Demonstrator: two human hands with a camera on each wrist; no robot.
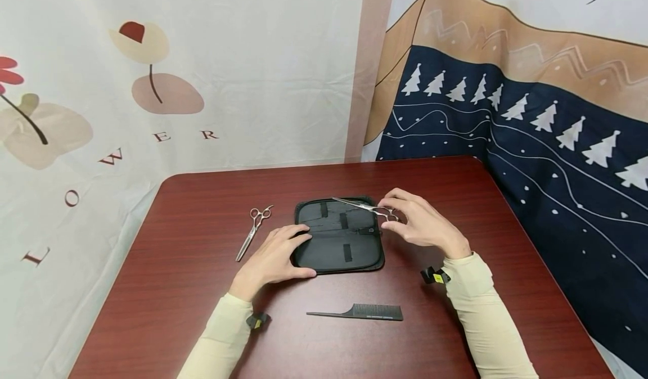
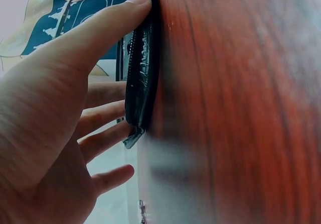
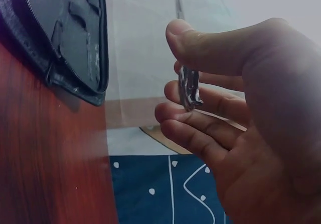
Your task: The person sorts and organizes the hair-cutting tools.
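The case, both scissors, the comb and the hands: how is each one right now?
Case: lying open
Held scissors: raised, blades look nearly closed
Loose scissors: lying down, blades closed
Comb: lying flat
Left hand: touching the case
Right hand: holding one pair

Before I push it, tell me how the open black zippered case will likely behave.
The open black zippered case will probably slide if nudged, since the dark red table looks smooth and shiny. It may fold if lifted by one side, given the crease across its middle. It seems unlikely to roll, lying broad and low.
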